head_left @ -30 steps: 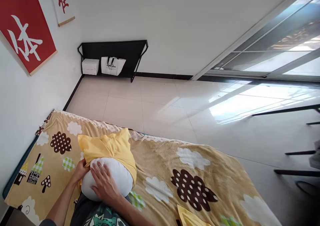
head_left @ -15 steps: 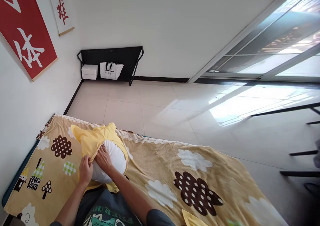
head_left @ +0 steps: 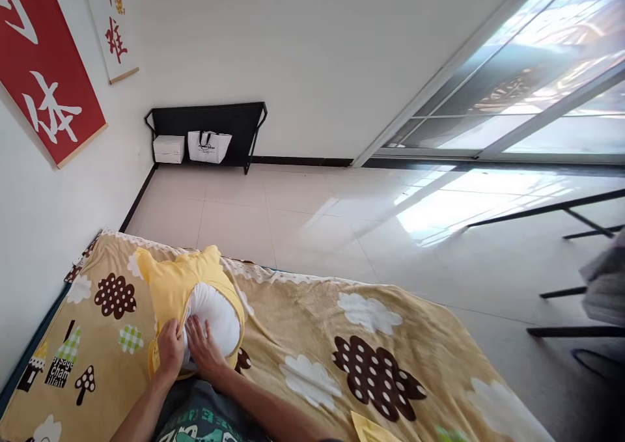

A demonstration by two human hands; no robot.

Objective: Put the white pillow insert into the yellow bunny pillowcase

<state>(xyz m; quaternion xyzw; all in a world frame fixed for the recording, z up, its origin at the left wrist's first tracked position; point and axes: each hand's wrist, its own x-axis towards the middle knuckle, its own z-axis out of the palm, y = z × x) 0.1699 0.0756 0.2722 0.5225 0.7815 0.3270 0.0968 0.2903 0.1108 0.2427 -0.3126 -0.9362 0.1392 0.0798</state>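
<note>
A yellow pillowcase [head_left: 173, 279] lies on the bed in front of me, partly around a white pillow [head_left: 217, 312] that shows through its opening. My left hand [head_left: 170, 347] is closed on the pillowcase's edge at the near left of the opening. On the white pillow rests my right hand [head_left: 204, 345], palm down, fingers stretched out and pointing away from me. The far corners of the pillowcase stick up loosely. The pillow's far part is hidden inside the yellow cloth.
The bed has a tan blanket [head_left: 288, 312] with cloud and tree patterns. Another piece of yellow cloth [head_left: 368, 427] lies at its near edge. Beyond, on the tiled floor [head_left: 312, 234], a black rack [head_left: 219, 116] holds a white box [head_left: 168, 149] and a white bag [head_left: 209, 148].
My right hand has drawn back toward me from under the pillowcase edge and now lies flat on the pillow. My left hand still grips the cloth, slightly nearer to me.
</note>
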